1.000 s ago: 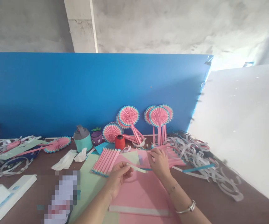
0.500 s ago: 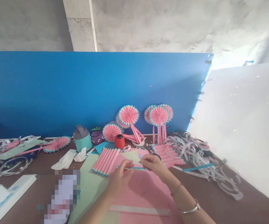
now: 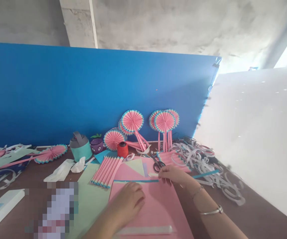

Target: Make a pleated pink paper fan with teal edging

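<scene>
A sheet of pink paper (image 3: 158, 202) lies in front of me, with a narrow blue-edged strip (image 3: 136, 181) running across its upper part. My left hand (image 3: 131, 200) rests on the sheet just below that strip, fingers bent loosely, palm down. At the strip's right end is my right hand (image 3: 174, 176), its fingertips pinched together; what they hold is too small to make out. A short whitish piece (image 3: 153, 175) shows beside those fingertips. Black-handled scissors (image 3: 158, 165) lie just beyond them. Along the sheet's near edge runs a pale flat strip (image 3: 145, 229).
Pleated pink paper (image 3: 106, 172) lies left of the sheet, on green paper (image 3: 84, 199). Behind stand round pink fans (image 3: 133, 120), a red thread spool (image 3: 122, 150) and a teal container (image 3: 81, 147). Tangled white strips (image 3: 203, 159) heap at right. A blue panel (image 3: 84, 93) closes the back.
My left hand has come down and nearer, onto the pink sheet. My right hand has moved right, away from the left one. The blue-edged strip now shows along its length. The view has shifted slightly.
</scene>
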`<move>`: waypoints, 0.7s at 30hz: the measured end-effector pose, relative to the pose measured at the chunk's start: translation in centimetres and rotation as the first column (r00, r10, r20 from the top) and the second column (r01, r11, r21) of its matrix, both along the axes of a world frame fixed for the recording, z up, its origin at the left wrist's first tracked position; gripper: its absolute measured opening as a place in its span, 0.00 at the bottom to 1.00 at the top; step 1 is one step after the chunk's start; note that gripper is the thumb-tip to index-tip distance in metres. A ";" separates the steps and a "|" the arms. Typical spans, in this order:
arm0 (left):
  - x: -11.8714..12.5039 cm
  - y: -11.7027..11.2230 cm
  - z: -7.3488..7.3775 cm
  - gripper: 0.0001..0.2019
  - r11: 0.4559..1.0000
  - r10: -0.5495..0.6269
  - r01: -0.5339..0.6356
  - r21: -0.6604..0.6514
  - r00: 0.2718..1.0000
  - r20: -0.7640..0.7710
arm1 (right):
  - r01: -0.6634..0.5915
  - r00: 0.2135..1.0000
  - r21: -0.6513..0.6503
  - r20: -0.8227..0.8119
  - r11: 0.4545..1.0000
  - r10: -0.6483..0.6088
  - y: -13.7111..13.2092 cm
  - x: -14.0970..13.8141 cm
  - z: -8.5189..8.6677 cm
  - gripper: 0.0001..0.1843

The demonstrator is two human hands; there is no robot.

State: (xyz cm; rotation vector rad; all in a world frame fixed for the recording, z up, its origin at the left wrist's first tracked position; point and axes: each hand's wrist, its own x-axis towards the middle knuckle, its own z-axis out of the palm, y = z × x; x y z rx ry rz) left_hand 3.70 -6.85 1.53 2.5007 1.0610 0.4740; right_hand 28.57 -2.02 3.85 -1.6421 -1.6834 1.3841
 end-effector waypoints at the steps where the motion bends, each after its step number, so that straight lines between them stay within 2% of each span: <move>1: 0.1 0.0 -0.1 0.09 1.000 0.005 -0.005 -0.001 1.000 0.007 | -0.007 1.000 -0.007 -0.025 1.000 0.006 -0.2 -0.1 -0.2 0.10; 6: 0.3 -0.1 -0.3 0.09 1.000 0.010 -0.010 -0.016 1.000 0.005 | -0.020 0.948 0.031 -0.316 0.999 0.029 -0.9 -0.8 -1.9 0.15; 8: 0.3 -0.1 -0.4 0.11 1.000 0.005 -0.005 -0.021 1.000 0.005 | -0.015 0.925 0.030 -0.378 0.999 0.025 -0.9 -0.9 -2.7 0.16; 11: 0.4 -0.2 -0.4 0.14 1.000 0.003 -0.003 -0.023 1.000 0.018 | 0.043 0.962 0.001 -0.271 0.999 -0.041 -0.5 -0.5 -3.4 0.16; 14: 0.4 -0.3 -0.4 0.15 1.000 0.006 -0.006 -0.024 1.000 0.020 | 0.128 0.984 0.025 -0.129 0.992 -0.123 -0.5 0.0 -3.1 0.13; 18: 0.5 -0.2 -0.5 0.13 1.000 0.003 -0.002 -0.017 0.999 0.032 | 0.025 0.996 0.045 -0.088 0.999 -0.021 -0.8 -0.4 -2.9 0.10; 21: 0.5 -0.1 -0.8 0.12 1.000 0.005 -0.006 0.007 0.999 0.048 | -0.034 0.998 0.105 -0.051 0.994 0.039 -0.7 -1.2 -3.5 0.10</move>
